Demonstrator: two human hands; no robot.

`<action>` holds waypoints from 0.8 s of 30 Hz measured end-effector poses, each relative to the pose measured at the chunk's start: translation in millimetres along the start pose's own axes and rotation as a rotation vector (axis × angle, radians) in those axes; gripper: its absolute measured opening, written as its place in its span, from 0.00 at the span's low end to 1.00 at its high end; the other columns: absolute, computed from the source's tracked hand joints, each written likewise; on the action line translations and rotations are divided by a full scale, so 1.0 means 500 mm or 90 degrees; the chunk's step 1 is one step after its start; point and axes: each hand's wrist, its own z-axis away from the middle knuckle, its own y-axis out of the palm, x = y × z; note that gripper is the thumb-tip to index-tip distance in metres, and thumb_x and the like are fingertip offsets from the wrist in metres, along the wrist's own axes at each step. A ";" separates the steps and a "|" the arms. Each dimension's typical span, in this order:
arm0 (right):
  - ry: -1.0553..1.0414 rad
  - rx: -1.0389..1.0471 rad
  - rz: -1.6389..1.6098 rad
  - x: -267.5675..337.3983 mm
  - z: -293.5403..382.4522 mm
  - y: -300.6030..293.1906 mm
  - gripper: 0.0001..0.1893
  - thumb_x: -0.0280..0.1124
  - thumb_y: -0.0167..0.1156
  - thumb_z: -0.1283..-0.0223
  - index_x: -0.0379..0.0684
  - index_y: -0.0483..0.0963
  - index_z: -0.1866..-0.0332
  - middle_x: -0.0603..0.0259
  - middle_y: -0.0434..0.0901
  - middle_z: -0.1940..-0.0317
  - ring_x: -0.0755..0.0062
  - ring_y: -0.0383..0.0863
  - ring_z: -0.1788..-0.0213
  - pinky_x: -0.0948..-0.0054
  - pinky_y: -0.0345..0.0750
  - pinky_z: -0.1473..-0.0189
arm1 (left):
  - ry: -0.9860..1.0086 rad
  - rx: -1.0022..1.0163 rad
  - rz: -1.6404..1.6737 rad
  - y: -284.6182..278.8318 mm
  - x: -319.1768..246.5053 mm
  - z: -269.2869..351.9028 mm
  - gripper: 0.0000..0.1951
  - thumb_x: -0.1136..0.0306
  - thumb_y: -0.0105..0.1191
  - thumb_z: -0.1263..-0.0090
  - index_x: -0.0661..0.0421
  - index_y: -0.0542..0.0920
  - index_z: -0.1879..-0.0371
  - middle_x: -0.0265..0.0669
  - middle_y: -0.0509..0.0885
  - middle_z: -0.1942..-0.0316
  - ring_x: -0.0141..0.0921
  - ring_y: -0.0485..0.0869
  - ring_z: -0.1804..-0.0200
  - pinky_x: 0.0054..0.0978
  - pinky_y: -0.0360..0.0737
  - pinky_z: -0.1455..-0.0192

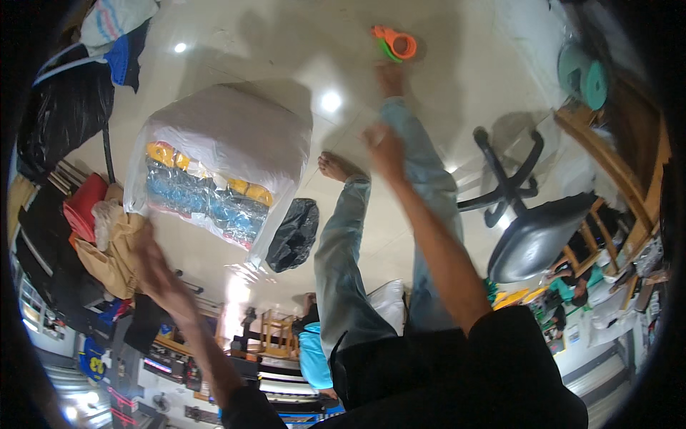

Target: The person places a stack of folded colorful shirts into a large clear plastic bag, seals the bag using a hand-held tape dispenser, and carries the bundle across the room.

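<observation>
My left hand (155, 263), blurred, is beside the lower left corner of a large white plastic bag (230, 118). Whether its fingers touch the bag cannot be made out. Through the bag's clear side show yellow, blue and dark plastic-wrapped packs (209, 193). My right hand (387, 153), also blurred, hangs in front of my right lower leg with its fingers curled and nothing visible in them. Past my right foot (390, 78), an orange and green ring-shaped tool (401, 45), seemingly a tape dispenser, lies on the tiled floor.
A black plastic bundle (293, 233) lies near the white bag. On the right are an overturned black swivel chair (536, 241), a wooden frame (605, 155) and a teal roll (581, 78). Black bags (64, 123) and a red roll (86, 209) line the left. Other people (579, 284) are behind.
</observation>
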 end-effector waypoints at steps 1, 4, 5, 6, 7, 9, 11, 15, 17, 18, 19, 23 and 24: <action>-0.077 -0.157 0.166 -0.074 -0.086 -0.014 0.31 0.53 0.61 0.39 0.34 0.72 0.43 0.43 0.78 0.49 0.45 0.77 0.45 0.55 0.71 0.40 | -0.049 0.025 0.071 0.051 -0.004 0.065 0.24 0.60 0.39 0.21 0.63 0.68 0.34 0.45 0.75 0.38 0.37 0.70 0.34 0.36 0.62 0.30; -0.128 -0.192 0.199 -0.089 -0.276 -0.054 0.41 0.61 0.62 0.46 0.34 0.67 0.39 0.45 0.74 0.43 0.47 0.71 0.38 0.51 0.68 0.37 | -0.154 0.382 0.007 0.227 -0.036 0.263 0.19 0.74 0.49 0.28 0.62 0.71 0.39 0.46 0.78 0.41 0.39 0.76 0.39 0.33 0.68 0.33; -0.182 -0.249 0.252 -0.127 -0.341 -0.064 0.41 0.62 0.63 0.47 0.36 0.68 0.39 0.47 0.73 0.43 0.48 0.71 0.38 0.51 0.67 0.37 | -0.179 0.456 0.067 0.307 -0.045 0.314 0.18 0.74 0.51 0.29 0.60 0.72 0.40 0.47 0.78 0.43 0.41 0.77 0.40 0.34 0.69 0.35; -0.184 -0.243 0.269 -0.129 -0.386 -0.055 0.41 0.63 0.63 0.47 0.37 0.67 0.38 0.49 0.73 0.43 0.47 0.71 0.39 0.52 0.67 0.37 | -0.211 0.495 0.100 0.378 -0.045 0.353 0.17 0.73 0.52 0.29 0.58 0.73 0.41 0.47 0.79 0.44 0.42 0.78 0.42 0.34 0.70 0.37; -0.189 -0.243 0.295 -0.132 -0.434 -0.051 0.41 0.63 0.63 0.47 0.38 0.67 0.38 0.51 0.73 0.42 0.47 0.72 0.39 0.52 0.67 0.37 | -0.245 0.522 0.124 0.449 -0.040 0.386 0.17 0.72 0.54 0.29 0.56 0.75 0.43 0.48 0.80 0.46 0.43 0.79 0.43 0.34 0.72 0.38; -0.321 -0.318 0.420 -0.161 -0.506 -0.034 0.36 0.63 0.62 0.46 0.41 0.73 0.45 0.52 0.80 0.53 0.54 0.79 0.49 0.56 0.73 0.46 | -0.336 0.560 0.168 0.559 -0.016 0.458 0.16 0.71 0.54 0.29 0.56 0.74 0.43 0.50 0.80 0.47 0.48 0.79 0.44 0.37 0.75 0.42; -0.268 -0.260 0.475 -0.183 -0.561 -0.019 0.37 0.56 0.64 0.47 0.44 0.68 0.37 0.54 0.69 0.38 0.47 0.64 0.35 0.43 0.61 0.37 | -0.252 0.554 0.129 0.632 -0.014 0.480 0.16 0.69 0.50 0.25 0.55 0.73 0.40 0.49 0.81 0.52 0.36 0.84 0.56 0.32 0.79 0.52; -0.418 -0.317 0.400 -0.177 -0.550 0.008 0.20 0.38 0.67 0.51 0.40 0.78 0.53 0.53 0.80 0.51 0.53 0.72 0.43 0.53 0.63 0.37 | -0.391 0.525 0.225 0.679 -0.053 0.443 0.15 0.70 0.51 0.26 0.57 0.74 0.43 0.50 0.80 0.45 0.48 0.78 0.41 0.36 0.74 0.40; -0.410 -0.186 0.406 -0.195 -0.522 -0.006 0.24 0.51 0.62 0.43 0.42 0.76 0.51 0.55 0.81 0.59 0.56 0.78 0.51 0.55 0.70 0.47 | -0.360 0.496 0.255 0.682 -0.055 0.425 0.15 0.69 0.51 0.25 0.56 0.74 0.42 0.47 0.81 0.45 0.44 0.80 0.42 0.33 0.74 0.41; -0.406 -0.123 0.412 -0.212 -0.506 -0.015 0.27 0.58 0.60 0.40 0.43 0.75 0.49 0.56 0.81 0.63 0.57 0.81 0.55 0.56 0.73 0.51 | -0.362 0.491 0.223 0.681 -0.055 0.410 0.16 0.66 0.48 0.24 0.56 0.74 0.40 0.45 0.80 0.43 0.38 0.78 0.40 0.31 0.72 0.39; -0.320 -0.055 0.327 -0.238 -0.485 -0.029 0.25 0.55 0.58 0.37 0.42 0.76 0.51 0.56 0.81 0.65 0.58 0.81 0.57 0.56 0.73 0.52 | -0.362 0.493 0.201 0.682 -0.058 0.389 0.17 0.63 0.46 0.22 0.56 0.74 0.39 0.42 0.79 0.41 0.33 0.76 0.38 0.30 0.70 0.36; -0.195 0.182 -0.028 -0.204 -0.270 -0.101 0.23 0.51 0.53 0.32 0.37 0.77 0.53 0.47 0.81 0.62 0.50 0.79 0.56 0.55 0.72 0.51 | -0.417 0.287 0.304 0.654 -0.033 0.320 0.19 0.64 0.45 0.22 0.61 0.72 0.38 0.42 0.77 0.40 0.32 0.72 0.37 0.28 0.65 0.32; -0.093 0.292 0.101 -0.257 -0.240 -0.130 0.25 0.51 0.51 0.32 0.36 0.77 0.50 0.42 0.79 0.56 0.45 0.75 0.49 0.54 0.69 0.46 | -0.440 0.278 0.353 0.662 -0.045 0.305 0.20 0.63 0.46 0.22 0.62 0.71 0.38 0.42 0.75 0.39 0.32 0.70 0.35 0.28 0.62 0.30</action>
